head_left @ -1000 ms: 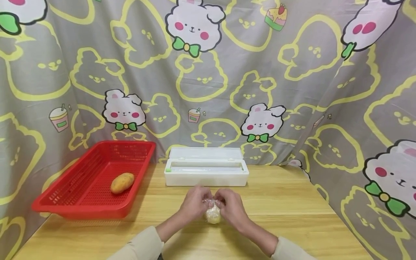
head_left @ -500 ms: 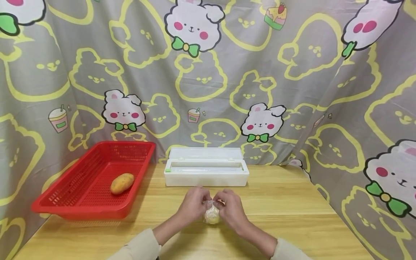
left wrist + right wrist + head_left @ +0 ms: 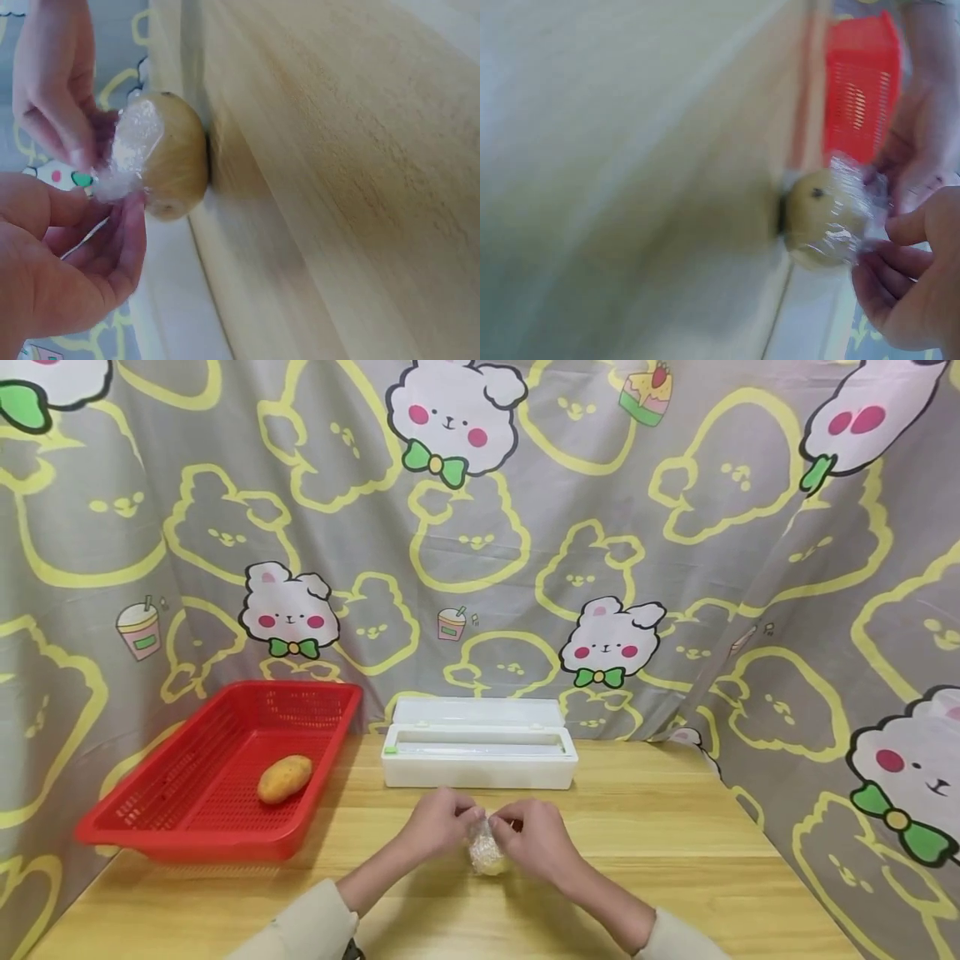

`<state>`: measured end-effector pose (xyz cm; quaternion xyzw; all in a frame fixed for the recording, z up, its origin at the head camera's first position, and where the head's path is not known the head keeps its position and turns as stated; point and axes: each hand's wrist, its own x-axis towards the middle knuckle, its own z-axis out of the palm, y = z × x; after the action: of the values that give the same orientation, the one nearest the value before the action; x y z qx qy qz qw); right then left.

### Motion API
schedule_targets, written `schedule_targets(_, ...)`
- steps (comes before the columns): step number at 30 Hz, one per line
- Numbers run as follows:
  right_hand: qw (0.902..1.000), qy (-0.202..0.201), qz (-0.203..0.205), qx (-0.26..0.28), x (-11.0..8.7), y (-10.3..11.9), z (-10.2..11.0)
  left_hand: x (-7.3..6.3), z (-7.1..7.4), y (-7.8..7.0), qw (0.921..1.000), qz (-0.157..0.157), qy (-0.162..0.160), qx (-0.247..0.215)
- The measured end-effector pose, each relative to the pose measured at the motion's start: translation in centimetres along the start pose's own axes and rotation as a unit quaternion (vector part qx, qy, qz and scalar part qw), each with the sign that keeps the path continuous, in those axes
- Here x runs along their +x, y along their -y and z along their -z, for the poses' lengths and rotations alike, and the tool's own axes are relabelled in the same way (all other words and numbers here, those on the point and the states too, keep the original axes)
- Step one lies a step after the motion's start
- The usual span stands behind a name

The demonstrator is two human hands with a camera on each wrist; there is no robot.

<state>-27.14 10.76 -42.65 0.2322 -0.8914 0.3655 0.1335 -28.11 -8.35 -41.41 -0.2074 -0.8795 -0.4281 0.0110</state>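
A potato (image 3: 180, 157) partly covered in clear cling film (image 3: 483, 837) sits on the table in front of the person. The film is gathered into a bunch at its top. My left hand (image 3: 437, 823) pinches this bunch between thumb and fingers from the left. From the other side my right hand (image 3: 538, 839) pinches the film, its fingertips close beside the left ones. In the right wrist view, bare potato skin with a dark spot shows below the shiny film, and the right hand (image 3: 911, 289) has its thumb and fingers at the film's edge.
A red plastic basket (image 3: 202, 842) at the left holds one unwrapped potato (image 3: 285, 778). Behind the hands, a white cling film dispenser (image 3: 480, 772) stands with its lid raised. A patterned curtain (image 3: 465, 652) encloses the wooden table (image 3: 660, 893).
My left hand has shifted slightly left, widening the gap between the hands and drawing up the film. The right hand still holds its side. The head view has shifted slightly.
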Motion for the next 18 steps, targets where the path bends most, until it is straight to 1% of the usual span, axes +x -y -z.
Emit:
schedule_targets(3, 0.9988, 0.02, -0.03, 0.032, 0.3, -0.2, 0.6, 0.3, -0.2, 0.1, 0.9999, 0.004, -0.008, -0.009)
schedule_targets(7, 0.9967, 0.035, -0.045, 0.058, 0.5, -0.5, 0.6, 0.4, -0.8, 0.4, 0.9995, 0.002, -0.012, -0.03)
schedule_targets(10, 0.9958, 0.036, -0.048, 0.069, 0.6, -0.7, 0.5, 0.5, -1.2, 0.4, 0.9991, 0.004, -0.016, -0.038)
schedule_targets(13, 0.9948, 0.031, -0.053, 0.081, 0.7, -0.9, 0.5, 0.6, -1.4, 0.3, 0.9992, 0.007, -0.025, -0.029)
schedule_targets(15, 0.994, 0.03, -0.058, 0.088, 0.8, -0.9, 0.5, 0.7, -1.5, 0.2, 0.9994, -0.003, -0.032, -0.013)
schedule_targets(16, 0.9938, 0.03, -0.06, 0.089, 0.9, -0.8, 0.5, 0.7, -1.5, 0.1, 0.9992, -0.015, -0.036, 0.0)
schedule_targets(18, 0.9943, 0.029, -0.062, 0.082, 1.0, -0.7, 0.5, 0.7, -1.6, -0.2, 0.9974, -0.047, -0.048, 0.028)
